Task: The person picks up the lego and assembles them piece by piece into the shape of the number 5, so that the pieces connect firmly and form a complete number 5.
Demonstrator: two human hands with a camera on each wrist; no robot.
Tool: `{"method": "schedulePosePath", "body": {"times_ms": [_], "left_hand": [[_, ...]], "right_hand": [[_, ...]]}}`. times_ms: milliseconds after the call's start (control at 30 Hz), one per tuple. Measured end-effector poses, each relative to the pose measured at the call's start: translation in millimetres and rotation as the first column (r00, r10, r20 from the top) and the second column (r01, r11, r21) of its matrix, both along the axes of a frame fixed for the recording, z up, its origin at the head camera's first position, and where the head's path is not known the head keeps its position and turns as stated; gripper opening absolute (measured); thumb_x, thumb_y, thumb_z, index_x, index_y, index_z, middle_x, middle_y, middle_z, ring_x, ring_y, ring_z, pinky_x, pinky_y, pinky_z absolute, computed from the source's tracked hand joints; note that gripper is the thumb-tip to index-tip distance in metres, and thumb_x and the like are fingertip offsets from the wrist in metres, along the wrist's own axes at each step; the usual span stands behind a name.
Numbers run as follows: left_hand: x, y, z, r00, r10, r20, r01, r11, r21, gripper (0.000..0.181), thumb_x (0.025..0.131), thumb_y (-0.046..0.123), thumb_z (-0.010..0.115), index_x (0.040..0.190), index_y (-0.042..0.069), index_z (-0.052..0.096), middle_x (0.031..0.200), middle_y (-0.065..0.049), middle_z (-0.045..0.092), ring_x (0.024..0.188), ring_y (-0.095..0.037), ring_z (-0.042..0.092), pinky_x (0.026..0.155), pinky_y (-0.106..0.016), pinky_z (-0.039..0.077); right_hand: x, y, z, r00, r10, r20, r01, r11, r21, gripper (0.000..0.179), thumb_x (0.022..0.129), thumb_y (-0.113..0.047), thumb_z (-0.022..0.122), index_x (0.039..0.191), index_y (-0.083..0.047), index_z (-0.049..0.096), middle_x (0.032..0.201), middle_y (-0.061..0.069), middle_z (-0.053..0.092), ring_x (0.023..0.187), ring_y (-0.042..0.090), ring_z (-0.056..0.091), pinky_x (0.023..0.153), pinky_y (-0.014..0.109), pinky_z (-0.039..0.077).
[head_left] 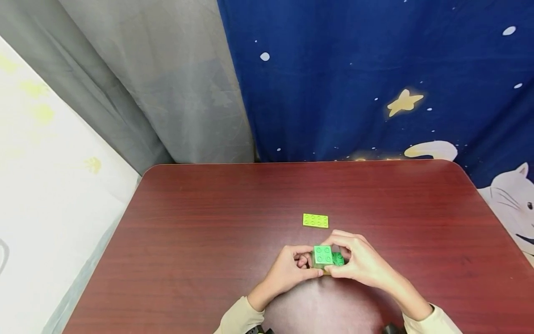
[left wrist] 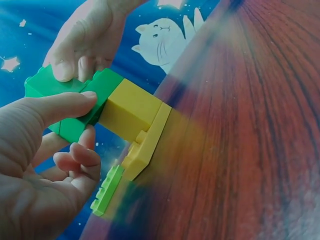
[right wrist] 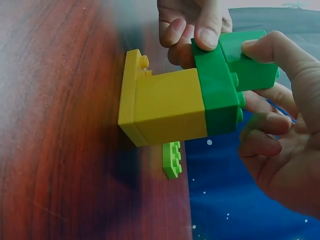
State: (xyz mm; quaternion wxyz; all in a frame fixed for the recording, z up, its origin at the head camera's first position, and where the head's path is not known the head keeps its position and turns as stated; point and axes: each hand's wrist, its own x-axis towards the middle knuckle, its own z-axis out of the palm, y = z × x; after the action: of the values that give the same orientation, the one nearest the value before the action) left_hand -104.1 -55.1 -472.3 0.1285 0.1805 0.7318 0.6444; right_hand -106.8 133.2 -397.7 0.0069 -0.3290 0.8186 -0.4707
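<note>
Between the left grip (head_left: 285, 268) and the right grip (head_left: 362, 260), I have an upright stack (right wrist: 172, 105) of four pieces. Lowest is a yellow plate (right wrist: 128, 95), bare studs reaching out on the left grip's side; on it sits a yellow brick (left wrist: 131, 107), then a lower green brick (right wrist: 216, 87), then an upper green brick (head_left: 323, 254). That top piece sits toward the left grip, so bare studs of the lower green brick show toward the right grip. My left grip is narrowed on the lower green brick, thumb pressed to its side. My right grip pinches the upper green brick. As far as I can make out, the yellow plate rests on the counter (head_left: 208, 222), though its underside is hidden from me. Just beyond the right grip's fingertips, a lime plate (head_left: 315, 221) lies flat, studs up, apart from the stack. Cream sleeves (head_left: 242, 316) show behind both grips. Well ahead of them, past the counter, I see a blue curtain (head_left: 325, 83) with stars and a white cat.
</note>
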Motion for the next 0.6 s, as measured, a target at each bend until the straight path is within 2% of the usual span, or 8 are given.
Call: {"method": "schedulePosePath", "body": {"times_ms": [100,200,267,400,500,600], "left_hand": [[-0.3,0.0,-2.9,1.000,0.003,-0.013,-0.003,1.000,0.007,0.029,0.070,-0.001,0.078,0.097,0.000,0.066,0.059,0.002,0.039,0.053,-0.003,0.035,0.049,-0.015,0.027],[-0.8,-1.3,-3.2,1.000,0.000,-0.027,0.000,1.000,0.003,0.031,0.070,0.001,0.079,0.098,0.001,0.066,0.059,0.001,0.041,0.053,-0.003,0.035,0.049,-0.015,0.027],[-1.2,-1.9,-2.2,0.999,-0.011,-0.041,0.010,1.000,-0.015,0.032,0.070,0.002,0.079,0.100,0.003,0.066,0.060,0.000,0.042,0.054,-0.002,0.036,0.049,-0.015,0.028],[-1.7,-3.3,1.7,0.996,-0.056,-0.068,0.050,0.996,-0.080,0.035,0.073,0.014,0.080,0.103,0.010,0.065,0.062,0.000,0.046,0.054,0.000,0.037,0.050,-0.015,0.030],[-2.1,-5.2,3.3,0.992,-0.083,-0.095,0.072,0.990,-0.119,0.037,0.075,0.024,0.078,0.108,0.013,0.063,0.065,0.001,0.050,0.054,0.001,0.038,0.049,-0.015,0.032],[-2.0,-7.5,4.1,0.988,-0.101,-0.121,0.084,0.987,-0.138,0.038,0.078,0.026,0.075,0.112,0.014,0.063,0.067,0.005,0.052,0.054,0.001,0.039,0.048,-0.015,0.033]], "right_hand": [[-1.6,0,0.3,1.000,0.009,-0.006,-0.009,1.000,0.011,0.038,0.059,0.004,0.076,0.088,-0.018,0.065,0.080,-0.008,0.058,0.056,0.015,0.044,0.048,0.020,0.036],[-4.5,1,-6.1,1.000,0.014,-0.007,-0.013,1.000,0.019,0.038,0.059,0.002,0.077,0.088,-0.019,0.065,0.080,-0.008,0.058,0.057,0.014,0.044,0.048,0.020,0.036],[-6.4,3,-13.8,1.000,0.018,-0.001,-0.018,1.000,0.018,0.039,0.059,0.002,0.078,0.089,-0.020,0.065,0.081,-0.008,0.058,0.059,0.016,0.046,0.048,0.021,0.036],[-8.7,9,-25.7,1.000,0.006,-0.004,-0.006,0.998,0.070,0.043,0.060,-0.002,0.079,0.093,-0.026,0.063,0.083,-0.012,0.057,0.053,0.005,0.039,0.046,0.017,0.034],[-8.7,12,-25.8,1.000,-0.003,-0.005,0.003,0.991,0.135,0.042,0.064,-0.009,0.079,0.095,-0.031,0.061,0.084,-0.015,0.055,0.049,-0.001,0.032,0.046,0.016,0.032],[-7.6,14,-21.8,1.000,0.002,0.012,-0.004,0.984,0.180,0.036,0.071,-0.020,0.079,0.098,-0.033,0.060,0.085,-0.016,0.055,0.050,-0.001,0.033,0.047,0.016,0.033]]}}
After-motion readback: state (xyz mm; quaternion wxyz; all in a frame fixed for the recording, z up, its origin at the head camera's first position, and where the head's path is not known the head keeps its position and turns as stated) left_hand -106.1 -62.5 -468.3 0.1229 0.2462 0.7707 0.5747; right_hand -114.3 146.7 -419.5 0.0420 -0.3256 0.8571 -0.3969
